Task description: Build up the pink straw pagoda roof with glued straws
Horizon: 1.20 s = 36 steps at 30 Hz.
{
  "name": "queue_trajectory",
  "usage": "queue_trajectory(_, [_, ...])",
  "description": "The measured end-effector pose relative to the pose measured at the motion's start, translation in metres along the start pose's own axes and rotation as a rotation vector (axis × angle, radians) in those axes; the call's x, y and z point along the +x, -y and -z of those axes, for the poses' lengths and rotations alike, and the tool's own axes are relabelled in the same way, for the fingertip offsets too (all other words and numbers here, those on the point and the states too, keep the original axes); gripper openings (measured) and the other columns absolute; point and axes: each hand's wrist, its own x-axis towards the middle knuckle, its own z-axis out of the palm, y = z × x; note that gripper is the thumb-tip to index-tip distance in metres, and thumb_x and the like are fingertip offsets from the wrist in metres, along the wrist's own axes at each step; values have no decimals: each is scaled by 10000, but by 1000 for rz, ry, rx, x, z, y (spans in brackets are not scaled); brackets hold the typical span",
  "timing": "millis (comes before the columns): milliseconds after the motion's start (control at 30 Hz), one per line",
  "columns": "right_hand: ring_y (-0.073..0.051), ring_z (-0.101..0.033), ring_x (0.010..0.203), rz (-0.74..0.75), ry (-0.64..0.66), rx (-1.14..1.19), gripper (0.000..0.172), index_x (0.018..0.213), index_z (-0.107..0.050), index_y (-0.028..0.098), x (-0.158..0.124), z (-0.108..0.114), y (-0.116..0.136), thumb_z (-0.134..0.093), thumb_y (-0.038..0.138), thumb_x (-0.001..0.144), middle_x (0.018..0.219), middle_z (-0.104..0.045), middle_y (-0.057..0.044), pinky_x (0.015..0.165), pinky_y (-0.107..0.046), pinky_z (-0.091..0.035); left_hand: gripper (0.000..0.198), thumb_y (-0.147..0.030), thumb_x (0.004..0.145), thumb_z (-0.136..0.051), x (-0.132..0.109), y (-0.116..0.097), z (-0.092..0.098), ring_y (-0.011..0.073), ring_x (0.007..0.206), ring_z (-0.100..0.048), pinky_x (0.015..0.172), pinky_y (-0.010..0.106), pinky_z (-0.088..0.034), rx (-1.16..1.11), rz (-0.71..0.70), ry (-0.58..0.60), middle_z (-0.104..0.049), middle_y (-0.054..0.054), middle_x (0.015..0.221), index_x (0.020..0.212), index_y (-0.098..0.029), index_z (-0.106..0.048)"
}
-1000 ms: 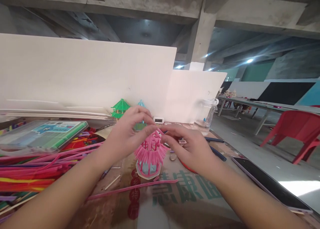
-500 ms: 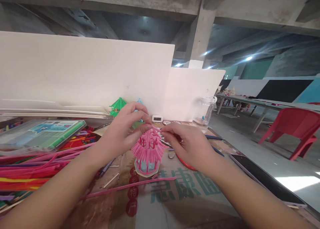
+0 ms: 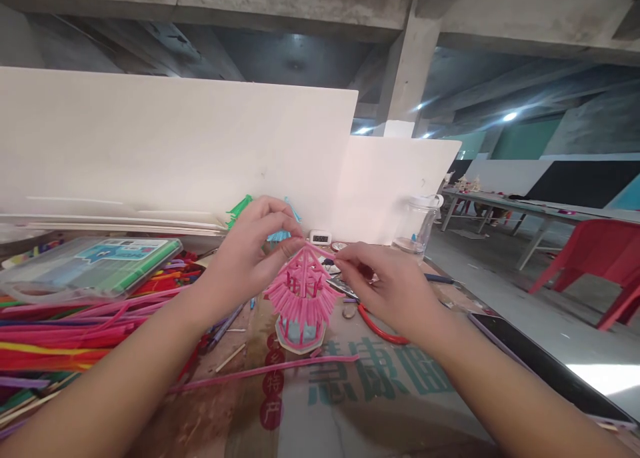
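Observation:
A small pink pavilion model (image 3: 303,305), with a fringed lower roof and a cone of slanting strips on top, stands upright on a pale many-sided base (image 3: 300,346). Between my hands, a short pink pipe cleaner (image 3: 321,251) slopes down to the right from the model's peak. My left hand (image 3: 253,248) pinches at the peak, thumb and forefinger closed on the strip's upper end. The lower end is pinched by my right hand (image 3: 383,281), just right of the upper roof. A long pink pipe cleaner (image 3: 270,370) lies in front of the base.
Piled pipe cleaners (image 3: 75,325) and a clear plastic case (image 3: 95,268) lie at left. Behind are green (image 3: 239,211) and blue (image 3: 285,231) models, a small digital clock (image 3: 320,237) and a lidded jar (image 3: 417,225). Red-handled pliers (image 3: 380,328) and a phone (image 3: 545,368) lie at right.
My right hand has drawn slightly away from my left, so more of the pink strip shows between them. More of the cone roof is visible. The whole view has shifted a little.

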Motion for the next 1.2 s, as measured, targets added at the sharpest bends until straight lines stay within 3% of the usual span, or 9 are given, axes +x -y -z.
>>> queue_trajectory(267, [-85, -494, 511, -65, 3, 132, 121, 833, -625, 201, 3, 2, 5, -516, 188, 883, 620, -611, 36, 497, -199, -343, 72, -220, 872, -559, 0, 1, -1, 179, 919, -535, 819, 334, -451, 6, 7, -50, -538, 30, 918, 814, -196, -593])
queue_trajectory(533, [-119, -551, 548, -221, 71, 180, 264, 819, -647, 174, 8, 14, -4, -458, 332, 914, 616, -639, 3, 531, -227, -382, 134, -255, 899, -522, 0, 11, 2, 176, 948, -537, 872, 327, -440, -67, 51, 121, -553, 34, 956, 806, -197, -601])
queue_trajectory(700, [-123, -555, 626, -242, 240, 294, 234, 841, -677, 199, 9, 8, 0, -495, 330, 905, 744, -674, -2, 559, -229, -390, 167, -287, 926, -476, -3, 14, -2, 180, 1018, -516, 916, 337, -429, -87, 45, 223, -542, 44, 1004, 863, -211, -610])
queue_trajectory(833, [-103, -497, 571, -242, 363, 346, 195, 747, -636, 194, 6, -1, 5, -526, 280, 883, 622, -574, 33, 538, -219, -359, 163, -291, 918, -487, -3, 13, -7, 184, 1010, -520, 902, 342, -438, -105, 15, 282, -558, 40, 991, 863, -218, -622])
queue_trajectory(1067, [-88, -409, 507, -270, 314, 355, 313, 595, -486, 188, 7, -10, 6, -465, 246, 902, 534, -434, 61, 520, -216, -311, 261, -338, 950, -397, -2, 23, -8, 177, 948, -562, 879, 330, -444, -91, 148, 107, -617, 41, 957, 925, -194, -614])
queue_trajectory(1200, [-99, -447, 519, -248, 353, 281, 326, 600, -480, 191, 10, -8, -2, -398, 227, 914, 542, -485, 48, 532, -221, -319, 286, -398, 920, -432, -6, 32, -13, 199, 1008, -573, 935, 364, -435, -48, 226, 135, -642, 49, 1009, 967, -196, -629])
